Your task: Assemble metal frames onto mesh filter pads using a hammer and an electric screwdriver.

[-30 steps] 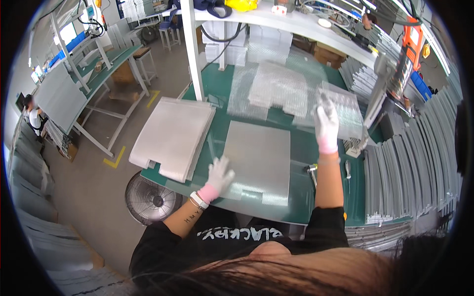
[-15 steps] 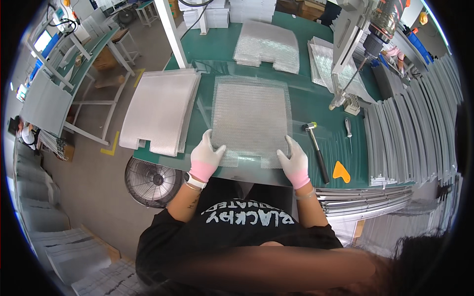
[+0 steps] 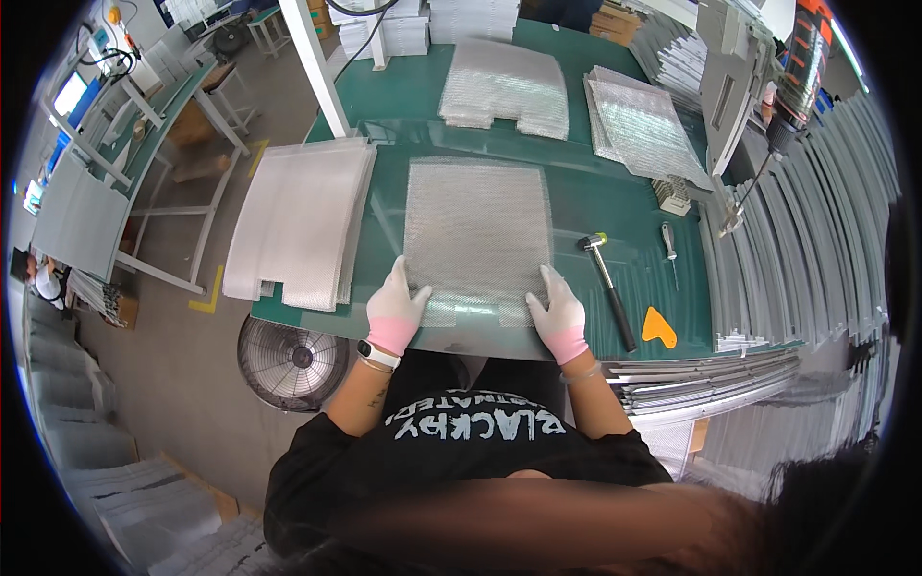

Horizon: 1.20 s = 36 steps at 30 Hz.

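A silvery-grey mesh sheet (image 3: 477, 235) with a notched near edge lies flat on the green tabletop in front of me; a thin offset rim suggests more than one layer. At its near left corner, my left hand (image 3: 394, 309), in a white and pink glove, has its fingers stretched along the edge and its thumb apart over the mesh. My right hand (image 3: 559, 315), gloved alike, rests against the near right edge, fingers extended and thumb spread inward. Both hands are open. Their fingertips' undersides are hidden.
A pale stack of notched sheets (image 3: 298, 216) lies left. Mesh sheets (image 3: 504, 86) lie farther back. At right are a mallet (image 3: 609, 293), a screwdriver (image 3: 669, 248), an orange scraper (image 3: 658, 328) and a hanging power driver (image 3: 799, 82). Grey panels (image 3: 797, 230) line the right side; a fan (image 3: 294, 360) stands below.
The whole view has shifted slightly, carrying the scene a little left. The sheet's layers look more closely lined up at the right edge. Both hands remain at its sides, the right slightly inward.
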### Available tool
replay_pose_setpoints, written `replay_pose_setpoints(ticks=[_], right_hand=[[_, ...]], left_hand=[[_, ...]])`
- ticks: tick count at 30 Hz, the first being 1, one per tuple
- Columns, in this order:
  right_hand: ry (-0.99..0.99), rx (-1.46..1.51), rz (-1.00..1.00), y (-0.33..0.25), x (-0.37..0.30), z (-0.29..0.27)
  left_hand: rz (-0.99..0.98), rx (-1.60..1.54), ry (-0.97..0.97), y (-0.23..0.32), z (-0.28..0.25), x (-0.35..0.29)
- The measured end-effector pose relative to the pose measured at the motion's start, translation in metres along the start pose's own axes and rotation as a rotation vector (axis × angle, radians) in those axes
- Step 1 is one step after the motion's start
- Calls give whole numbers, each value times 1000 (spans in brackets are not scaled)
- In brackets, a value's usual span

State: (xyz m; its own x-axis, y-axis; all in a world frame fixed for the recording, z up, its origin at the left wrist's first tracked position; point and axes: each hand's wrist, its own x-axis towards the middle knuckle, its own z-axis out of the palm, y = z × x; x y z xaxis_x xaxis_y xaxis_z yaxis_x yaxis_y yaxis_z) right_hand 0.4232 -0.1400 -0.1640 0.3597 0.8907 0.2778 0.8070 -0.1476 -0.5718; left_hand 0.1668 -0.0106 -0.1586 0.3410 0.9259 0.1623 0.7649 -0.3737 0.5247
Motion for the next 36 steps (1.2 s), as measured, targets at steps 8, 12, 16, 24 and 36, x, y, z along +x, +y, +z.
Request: replay_pose_setpoints(ticks=[8, 12, 16, 24, 36], right_hand=[[-81, -110, 88, -15, 12, -19], [-245, -223, 94, -8, 37, -47], [340, -322, -48, 28, 146, -101], [-94, -303, 629, 130, 270, -149], [848, 185, -62, 72, 172, -134]], left_hand=[[-112, 45, -116, 9, -7, 11], [-127, 153, -85, 14, -25, 24], [291, 191, -179, -16, -9, 33], [248, 101, 146, 5, -32, 14], [442, -475, -56, 28, -26, -10]])
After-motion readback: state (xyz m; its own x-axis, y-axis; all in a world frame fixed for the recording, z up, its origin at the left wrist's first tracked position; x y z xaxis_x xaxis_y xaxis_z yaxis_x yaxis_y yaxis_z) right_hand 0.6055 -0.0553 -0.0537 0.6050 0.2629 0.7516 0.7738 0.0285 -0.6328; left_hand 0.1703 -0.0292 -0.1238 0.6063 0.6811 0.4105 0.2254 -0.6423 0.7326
